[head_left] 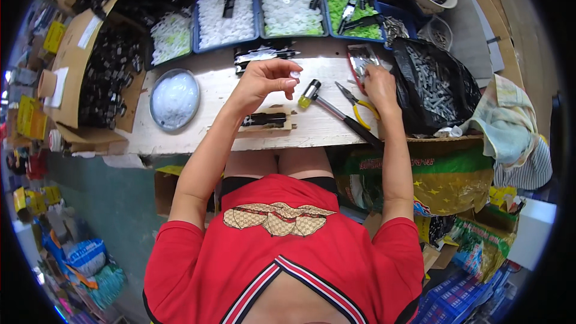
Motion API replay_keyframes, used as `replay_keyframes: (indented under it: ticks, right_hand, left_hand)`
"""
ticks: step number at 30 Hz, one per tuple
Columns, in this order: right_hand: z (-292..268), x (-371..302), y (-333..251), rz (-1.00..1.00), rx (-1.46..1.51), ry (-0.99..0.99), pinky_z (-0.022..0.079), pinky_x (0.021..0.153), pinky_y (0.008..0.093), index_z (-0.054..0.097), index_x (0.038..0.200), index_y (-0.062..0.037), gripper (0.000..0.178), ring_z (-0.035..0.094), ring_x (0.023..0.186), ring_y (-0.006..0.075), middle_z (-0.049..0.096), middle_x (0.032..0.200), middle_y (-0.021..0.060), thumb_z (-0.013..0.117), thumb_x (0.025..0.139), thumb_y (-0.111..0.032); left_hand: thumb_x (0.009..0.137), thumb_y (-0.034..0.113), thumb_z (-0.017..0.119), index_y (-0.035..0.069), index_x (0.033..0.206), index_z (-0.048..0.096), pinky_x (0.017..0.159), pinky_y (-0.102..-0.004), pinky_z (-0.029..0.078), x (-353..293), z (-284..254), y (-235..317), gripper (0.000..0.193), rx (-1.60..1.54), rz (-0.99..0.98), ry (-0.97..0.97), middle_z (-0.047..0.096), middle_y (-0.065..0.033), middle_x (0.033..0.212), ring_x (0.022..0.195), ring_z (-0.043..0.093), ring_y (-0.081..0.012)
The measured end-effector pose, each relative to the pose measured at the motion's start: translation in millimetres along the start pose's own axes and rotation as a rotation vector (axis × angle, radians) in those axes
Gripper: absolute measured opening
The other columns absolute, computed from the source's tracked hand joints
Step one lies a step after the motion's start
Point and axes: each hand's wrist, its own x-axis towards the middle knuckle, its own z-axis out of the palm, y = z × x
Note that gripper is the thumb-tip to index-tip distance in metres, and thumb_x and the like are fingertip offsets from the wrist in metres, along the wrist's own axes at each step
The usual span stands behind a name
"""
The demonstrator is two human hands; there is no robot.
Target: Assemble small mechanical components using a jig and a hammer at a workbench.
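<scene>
My left hand point(267, 86) is raised over the bench, thumb and fingers pinching a small white disc point(295, 75). Below it, a black plastic part point(264, 120) lies in a wooden block point(288, 121) near the bench's front edge. My right hand point(380, 87) reaches down into a small red-edged tray point(355, 66) of small parts. Its fingers are bunched, and the fingertips are hidden. Between my arms lie a hammer point(327, 105) with a yellow and metal head and pliers point(363, 108) with yellow handles. More black parts point(264, 54) lie beyond my left hand.
Blue trays point(256, 12) of white and green pieces line the back. A round dish point(193, 99) of clear pieces sits left, beside a carton point(72, 93) of black parts. At right are a black bag point(468, 87) of grey metal pieces and a cloth point(510, 120).
</scene>
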Motion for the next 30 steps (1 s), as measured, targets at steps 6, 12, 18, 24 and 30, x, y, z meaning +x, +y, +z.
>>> replay_keyframes:
  ticks: [6, 12, 18, 24, 30]
  right_hand:
    - [-1.7, -4.2, 4.3, 0.025, 0.224, 0.143, 0.045, 0.071, 0.0427, 0.058, 0.087, -0.0010, 0.013, 0.055, 0.082, 0.0376, 0.055, 0.086, 0.0203, 0.048, 0.079, -0.003]
    - [-3.4, -7.1, 0.0, 0.010, 0.352, 0.240, 0.045, 0.073, 0.0447, 0.056, 0.089, -0.0011, 0.015, 0.054, 0.084, 0.0391, 0.053, 0.091, 0.0211, 0.045, 0.080, 0.000]
    - [-0.5, -19.0, 6.8, 0.011, 0.423, 0.266, 0.044, 0.071, 0.0435, 0.056, 0.089, -0.0020, 0.013, 0.054, 0.082, 0.0385, 0.052, 0.089, 0.0196, 0.047, 0.080, 0.001]
    - [-0.8, -19.2, 7.9, -0.004, 0.510, 0.247, 0.044, 0.070, 0.0422, 0.055, 0.088, -0.0021, 0.010, 0.054, 0.081, 0.0369, 0.051, 0.087, 0.0178, 0.050, 0.079, 0.001]
    - [-0.3, -19.4, 9.1, -0.020, 0.532, 0.256, 0.044, 0.069, 0.0416, 0.056, 0.088, -0.0021, 0.011, 0.054, 0.080, 0.0357, 0.050, 0.085, 0.0165, 0.050, 0.079, 0.001]
  left_hand:
    - [0.079, 0.005, 0.064, -0.001, 0.095, 0.063, 0.055, -0.0246, 0.049, 8.4, -10.4, 11.5, 0.018, 0.054, 0.079, 0.123, 0.061, -0.0049, 0.072, 0.059, 0.057, -0.0110]
    - [0.071, 0.008, 0.065, 0.008, 0.097, 0.066, 0.066, -0.0331, 0.046, 78.8, -38.8, 20.6, 0.025, 1.489, 0.551, 0.416, 0.058, -0.0092, 0.083, 0.080, 0.056, -0.0210]
    - [0.061, 0.004, 0.056, 0.008, 0.065, 0.064, 0.063, -0.0425, 0.043, 134.6, -6.9, 9.8, 0.010, 1.562, 0.687, 0.248, 0.055, -0.0110, 0.073, 0.079, 0.052, -0.0312]
    - [0.061, 0.005, 0.060, 0.008, 0.071, 0.068, 0.074, -0.0397, 0.042, 178.4, 65.0, -21.8, 0.013, 1.691, 0.632, 0.050, 0.055, -0.0127, 0.093, 0.093, 0.050, -0.0303]
    - [0.062, 0.005, 0.059, 0.006, 0.070, 0.067, 0.072, -0.0390, 0.042, 194.2, 70.4, -26.4, 0.011, 1.814, 0.626, 0.018, 0.056, -0.0118, 0.088, 0.089, 0.051, -0.0299]
